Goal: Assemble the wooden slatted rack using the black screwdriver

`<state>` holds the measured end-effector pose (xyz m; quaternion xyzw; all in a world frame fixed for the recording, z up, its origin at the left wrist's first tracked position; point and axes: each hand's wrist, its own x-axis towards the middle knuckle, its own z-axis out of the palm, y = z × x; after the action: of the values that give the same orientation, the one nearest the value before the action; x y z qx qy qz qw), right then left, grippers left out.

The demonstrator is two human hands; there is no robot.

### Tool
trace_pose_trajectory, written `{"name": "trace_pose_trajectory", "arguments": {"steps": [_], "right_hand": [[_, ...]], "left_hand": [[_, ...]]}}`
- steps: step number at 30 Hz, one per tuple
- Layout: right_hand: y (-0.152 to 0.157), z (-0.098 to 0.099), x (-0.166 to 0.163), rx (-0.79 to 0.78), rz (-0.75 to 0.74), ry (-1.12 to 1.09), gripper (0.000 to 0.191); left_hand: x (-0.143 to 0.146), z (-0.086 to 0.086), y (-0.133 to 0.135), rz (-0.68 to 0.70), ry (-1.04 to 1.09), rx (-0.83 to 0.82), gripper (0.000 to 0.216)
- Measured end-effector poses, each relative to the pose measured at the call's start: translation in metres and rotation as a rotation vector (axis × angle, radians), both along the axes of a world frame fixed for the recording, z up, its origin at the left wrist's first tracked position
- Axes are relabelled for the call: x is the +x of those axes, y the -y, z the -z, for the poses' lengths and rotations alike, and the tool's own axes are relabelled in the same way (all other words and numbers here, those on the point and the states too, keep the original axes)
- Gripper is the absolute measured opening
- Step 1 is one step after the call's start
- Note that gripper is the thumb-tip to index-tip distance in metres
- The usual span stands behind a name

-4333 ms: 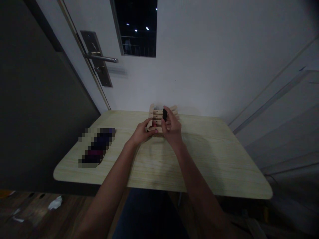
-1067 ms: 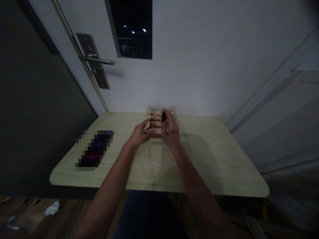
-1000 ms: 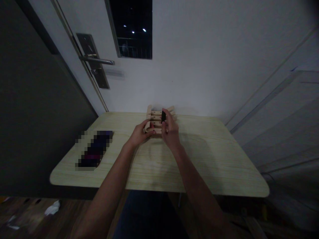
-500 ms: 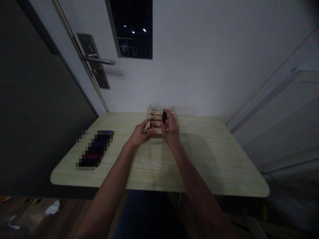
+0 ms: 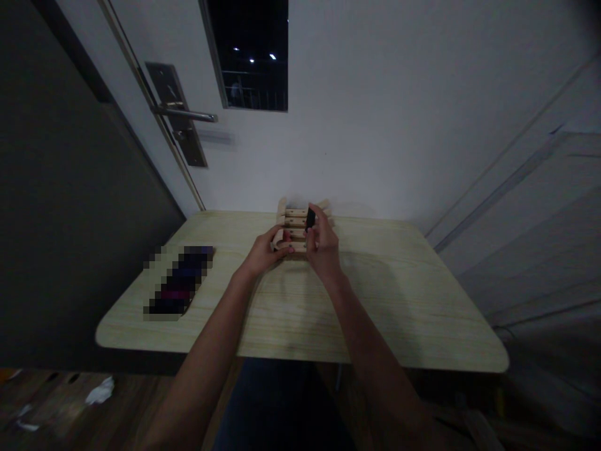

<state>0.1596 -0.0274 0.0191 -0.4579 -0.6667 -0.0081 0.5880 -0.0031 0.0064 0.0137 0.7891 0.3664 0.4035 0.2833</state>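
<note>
A small pale wooden slatted frame [image 5: 295, 222] stands at the back of the table, its slats marked with dark spots like holes or screw heads. My left hand [image 5: 264, 252] is closed around its near left corner, thumb on the front slat. In my right hand [image 5: 323, 245], a short black piece [image 5: 310, 219] is pinched upright between thumb and fingers, over the right part of the slats. What kind of piece it is, and whether its lower end touches the wood, I cannot tell. My right fingers hide much of the frame's right side.
The pale wood-grain table [image 5: 417, 313] has rounded front corners and backs onto a white door with a metal handle [image 5: 185, 114]. A blurred-out dark flat item [image 5: 181, 282] lies on the table at the left. Crumpled white paper [image 5: 100, 391] is on the floor.
My right thumb has shifted slightly on the black piece, and the right hand has moved a touch to the right. The left hand and the wooden frame look the same.
</note>
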Motion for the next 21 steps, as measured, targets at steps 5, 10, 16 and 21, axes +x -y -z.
{"name": "trace_pose_trajectory", "arguments": {"steps": [5, 10, 16, 21], "right_hand": [[0.0001, -0.0005, -0.0001, 0.004, 0.022, 0.012, 0.045], [0.0012, -0.0018, -0.0017, -0.003, 0.033, 0.038, 0.043], [0.0017, -0.0029, -0.0031, -0.032, 0.069, 0.037, 0.042], [0.0027, -0.0046, -0.0022, -0.038, 0.052, 0.056, 0.041]], "left_hand": [[0.0000, -0.0011, 0.0002, 0.004, -0.006, 0.003, 0.032], [0.0000, 0.0012, -0.0005, 0.010, 0.006, 0.002, 0.033], [-0.0003, 0.0022, -0.0013, -0.003, 0.011, -0.005, 0.039], [-0.0005, 0.0022, -0.0017, -0.004, -0.001, 0.009, 0.039]]}}
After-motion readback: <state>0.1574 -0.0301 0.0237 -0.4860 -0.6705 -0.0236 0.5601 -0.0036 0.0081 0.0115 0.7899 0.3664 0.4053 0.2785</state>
